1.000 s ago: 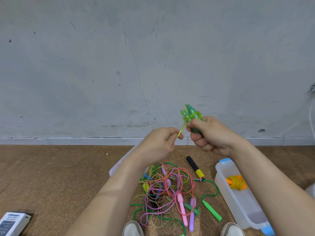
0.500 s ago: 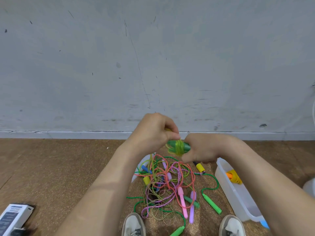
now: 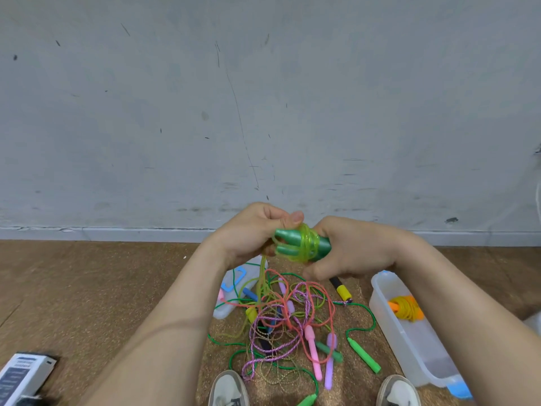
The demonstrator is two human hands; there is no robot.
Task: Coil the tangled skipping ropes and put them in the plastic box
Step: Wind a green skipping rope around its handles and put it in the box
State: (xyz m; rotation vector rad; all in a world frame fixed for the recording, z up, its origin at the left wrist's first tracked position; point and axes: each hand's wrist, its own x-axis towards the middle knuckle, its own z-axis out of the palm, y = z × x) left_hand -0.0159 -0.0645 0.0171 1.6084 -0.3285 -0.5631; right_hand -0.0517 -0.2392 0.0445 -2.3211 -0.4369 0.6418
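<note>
My right hand grips two green handles lying side by side, with a yellow-green rope wound around them. My left hand pinches that rope at the handles' left end, and a loose length hangs down from it to the floor. Below lies a tangled pile of skipping ropes in pink, orange, green and purple. The clear plastic box stands on the floor at the right and holds a coiled yellow rope with orange handles.
The box's lid lies on the floor behind the pile. A black and yellow handle lies beside the box. My two shoes show at the bottom. A white carton sits bottom left. A grey wall rises behind.
My hands have come down from in front of the wall. The green handles have turned from upright to lying sideways, and more rope is wound around them.
</note>
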